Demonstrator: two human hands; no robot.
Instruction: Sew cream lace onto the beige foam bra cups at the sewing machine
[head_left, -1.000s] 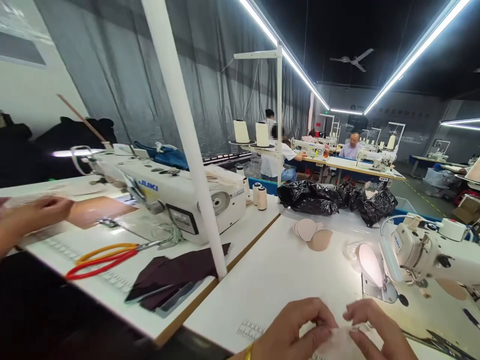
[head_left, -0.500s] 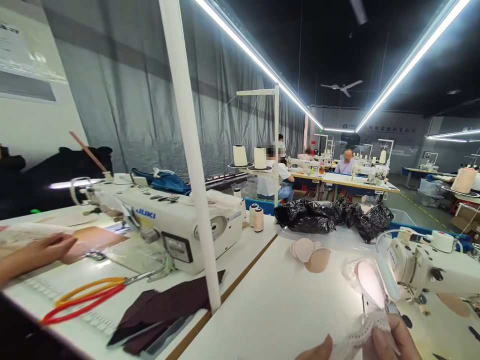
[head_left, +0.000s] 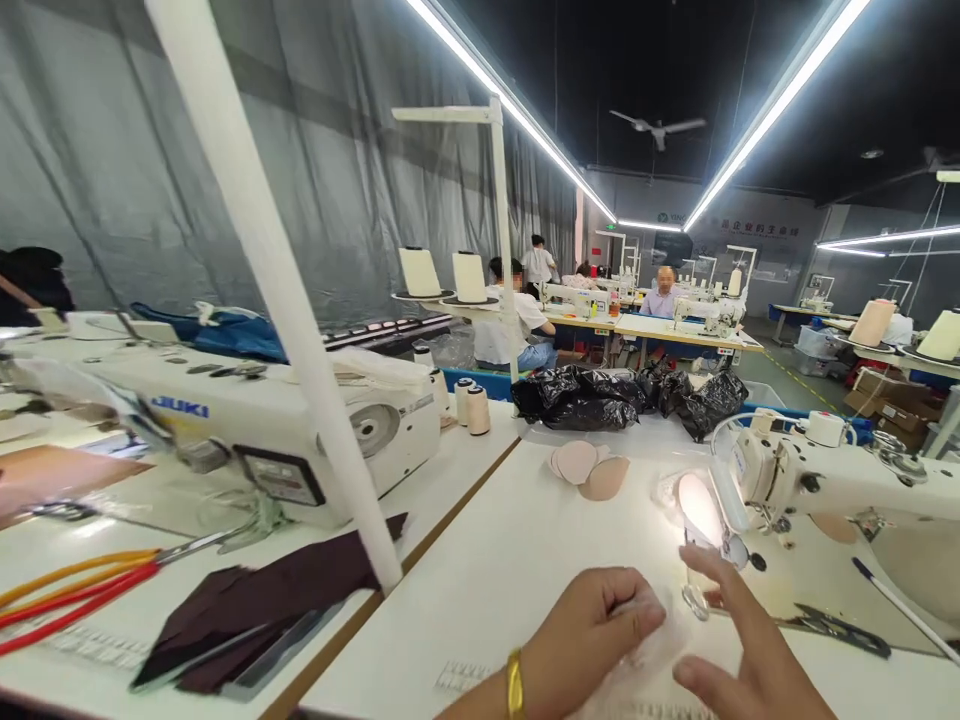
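My left hand (head_left: 600, 630), with a gold band at its wrist, is closed on a pale, sheer lace piece (head_left: 652, 640) over the white table. To its right my right hand (head_left: 739, 625) is raised with thumb and fingers apart, holding nothing. Just beyond it, a lit beige pad (head_left: 699, 508) lies by the needle area of the white sewing machine (head_left: 825, 470). Several beige oval pads (head_left: 577, 463) lie farther back on the table. The lace's lower part is blurred.
A white pole (head_left: 292, 320) rises left of my hands. Beyond it are a JUKI machine (head_left: 225, 410), orange-and-red scissors (head_left: 97, 590) and dark cloth (head_left: 255, 610). Black plastic bags (head_left: 592, 397) lie at the back. Black snips (head_left: 844, 628) rest at the right. People sit farther off.
The view has turned right. My left hand has come fully into view with the lace; my right hand has let go of it and opened. The other person's hand at the left is out of view.
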